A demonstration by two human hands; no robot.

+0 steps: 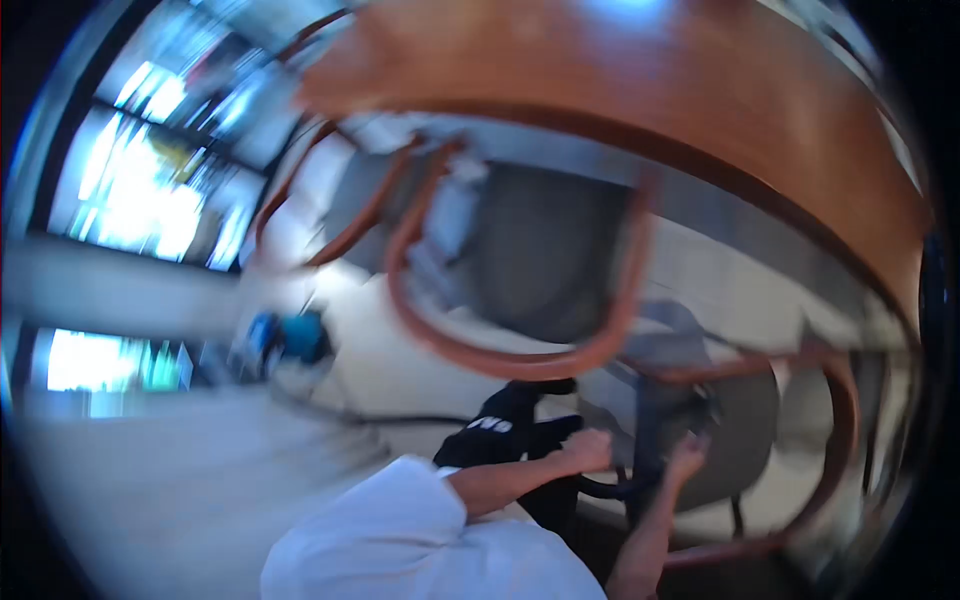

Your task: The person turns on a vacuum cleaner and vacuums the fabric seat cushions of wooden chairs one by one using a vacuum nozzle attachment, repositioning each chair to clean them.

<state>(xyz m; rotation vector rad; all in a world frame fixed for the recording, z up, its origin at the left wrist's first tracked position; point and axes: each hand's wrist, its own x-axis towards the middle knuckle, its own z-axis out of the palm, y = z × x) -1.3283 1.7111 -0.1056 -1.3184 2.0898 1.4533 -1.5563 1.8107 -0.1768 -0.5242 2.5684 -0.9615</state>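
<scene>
Blur softens the whole view. My left hand (588,452) is closed in a fist in front of my body, beside a black curved tube or strap (610,490). What it grips, if anything, I cannot make out. To its right, my right hand (688,455) has curled fingers, over the grey seat of a wooden-armed chair (745,430). A small dark object (708,405) shows just above its fingers, too smeared to name. Below my left forearm is black clothing with white lettering (490,425).
A brown wooden table (600,60) spans the top. A grey chair with a curved wooden arm (550,240) stands before it, with another chair (365,200) to the left. A teal and blue object (300,335) is on the left, near bright windows (140,190).
</scene>
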